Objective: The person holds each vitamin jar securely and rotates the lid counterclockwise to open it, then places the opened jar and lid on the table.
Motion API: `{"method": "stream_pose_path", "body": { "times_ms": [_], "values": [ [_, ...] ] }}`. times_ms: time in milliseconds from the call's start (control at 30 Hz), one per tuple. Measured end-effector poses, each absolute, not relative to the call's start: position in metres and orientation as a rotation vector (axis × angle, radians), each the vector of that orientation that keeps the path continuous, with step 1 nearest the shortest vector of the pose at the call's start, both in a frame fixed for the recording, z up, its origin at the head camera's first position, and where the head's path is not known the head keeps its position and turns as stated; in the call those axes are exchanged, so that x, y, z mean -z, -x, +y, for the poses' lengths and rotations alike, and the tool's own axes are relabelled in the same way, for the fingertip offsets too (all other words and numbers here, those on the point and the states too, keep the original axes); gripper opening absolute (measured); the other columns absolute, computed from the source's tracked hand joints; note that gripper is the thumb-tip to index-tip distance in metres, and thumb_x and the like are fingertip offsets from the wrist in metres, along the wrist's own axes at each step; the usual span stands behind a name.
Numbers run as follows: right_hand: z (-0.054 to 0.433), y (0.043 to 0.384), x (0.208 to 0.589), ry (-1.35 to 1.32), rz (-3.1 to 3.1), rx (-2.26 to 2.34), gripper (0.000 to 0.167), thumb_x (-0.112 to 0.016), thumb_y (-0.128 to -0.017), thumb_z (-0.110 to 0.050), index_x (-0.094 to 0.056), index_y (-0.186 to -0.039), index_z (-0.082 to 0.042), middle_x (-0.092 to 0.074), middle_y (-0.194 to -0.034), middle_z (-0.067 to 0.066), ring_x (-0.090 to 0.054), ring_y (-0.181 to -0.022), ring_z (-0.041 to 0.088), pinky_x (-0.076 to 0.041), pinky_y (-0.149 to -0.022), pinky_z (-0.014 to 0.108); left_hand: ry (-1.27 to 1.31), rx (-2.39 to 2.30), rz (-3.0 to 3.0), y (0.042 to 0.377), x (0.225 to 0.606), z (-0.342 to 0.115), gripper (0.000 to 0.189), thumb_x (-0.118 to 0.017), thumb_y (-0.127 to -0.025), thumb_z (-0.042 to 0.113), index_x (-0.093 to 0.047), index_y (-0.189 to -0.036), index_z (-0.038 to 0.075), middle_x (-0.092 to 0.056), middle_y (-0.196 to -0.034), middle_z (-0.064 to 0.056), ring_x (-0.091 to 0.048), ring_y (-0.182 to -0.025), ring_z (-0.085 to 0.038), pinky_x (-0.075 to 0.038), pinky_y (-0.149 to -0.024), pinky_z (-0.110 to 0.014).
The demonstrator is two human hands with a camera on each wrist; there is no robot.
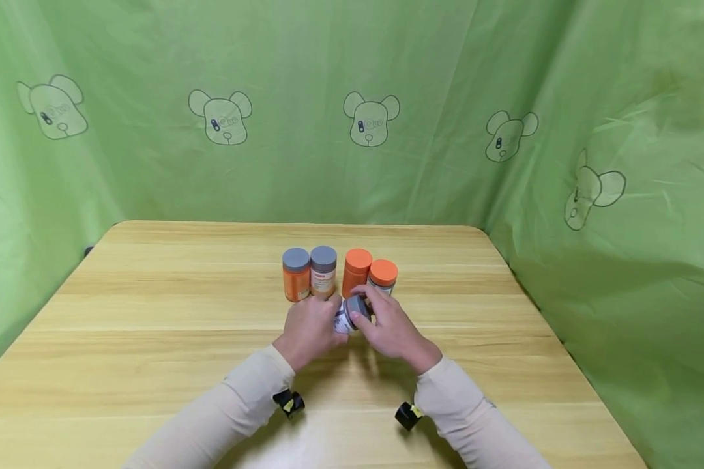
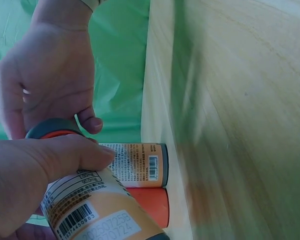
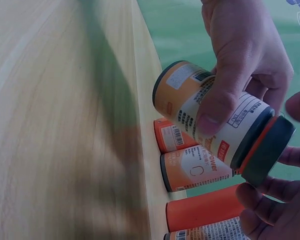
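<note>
My left hand (image 1: 311, 329) grips a supplement bottle (image 3: 242, 117) with a white and orange label round its body, thumb across the label. The bottle tilts in the air above the table. At its upper end is a dark grey cap (image 3: 268, 150), with an orange band (image 3: 258, 142) showing between cap and body. My right hand (image 1: 393, 326) holds this cap by its edge, thumb on one side and fingers on the other. Just beyond the hands stand an orange bottle (image 1: 352, 277) and a bottle with an orange cap (image 1: 383, 270), the latter partly hidden by the right hand.
Farther left stand two grey-capped bottles side by side, an orange one (image 1: 296, 283) and one with a pale label (image 1: 322, 277). All are upright on the wooden table (image 1: 152, 326). A green curtain (image 1: 299, 176) hangs behind and along the sides.
</note>
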State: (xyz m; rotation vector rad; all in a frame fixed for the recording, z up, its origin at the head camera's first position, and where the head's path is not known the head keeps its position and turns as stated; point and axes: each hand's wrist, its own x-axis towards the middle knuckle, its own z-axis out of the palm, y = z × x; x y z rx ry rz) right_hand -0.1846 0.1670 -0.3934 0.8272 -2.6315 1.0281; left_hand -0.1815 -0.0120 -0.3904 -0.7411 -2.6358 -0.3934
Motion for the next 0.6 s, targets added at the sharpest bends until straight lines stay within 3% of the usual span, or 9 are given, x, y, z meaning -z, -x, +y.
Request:
{"method": "stream_pose_path", "body": {
  "times_ms": [200, 400, 600],
  "values": [
    [0.1673, 0.1859, 0.3939, -0.762, -2.651, -0.965, 0.036, -0.055, -0.098, -0.028, -0.054, -0.122, -0.002, -0.060, -0.101, 0.011, -0.057, -0.083, 0.020, -0.049, -0.073, 0.038, 0.736, 0.393, -2.637, 0.1812, 0.3896, -0.0130, 0.045, -0.087, -0.064, 0.033, -0.066, -0.094, 0.007, -0.062, -0.077, -0.006, -0.058, -0.059, -0.019, -0.048, -0.049, -0.032],
    [0.1681, 0.1860, 0.3922, -0.778, -2.656, -0.982, 0.033, -0.056, -0.097, -0.026, -0.054, -0.121, -0.003, -0.060, -0.102, 0.011, -0.056, -0.081, 0.019, -0.048, -0.071, 0.035, 0.735, 0.402, -2.657, 0.1827, 0.3883, -0.0130, 0.049, -0.088, -0.064, 0.035, -0.067, -0.097, 0.007, -0.063, -0.081, -0.007, -0.058, -0.060, -0.019, -0.048, -0.050, -0.032],
    [0.1697, 0.1853, 0.3915, -0.824, -2.652, -1.060, 0.036, -0.056, -0.095, -0.022, -0.050, -0.125, -0.003, -0.058, -0.107, 0.013, -0.055, -0.081, 0.019, -0.051, -0.070, 0.043, 0.738, 0.384, -2.659, 0.1833, 0.3887, -0.0123, 0.050, -0.089, -0.063, 0.036, -0.067, -0.097, 0.007, -0.063, -0.080, -0.007, -0.058, -0.060, -0.019, -0.048, -0.050, -0.032]
  ]
}}
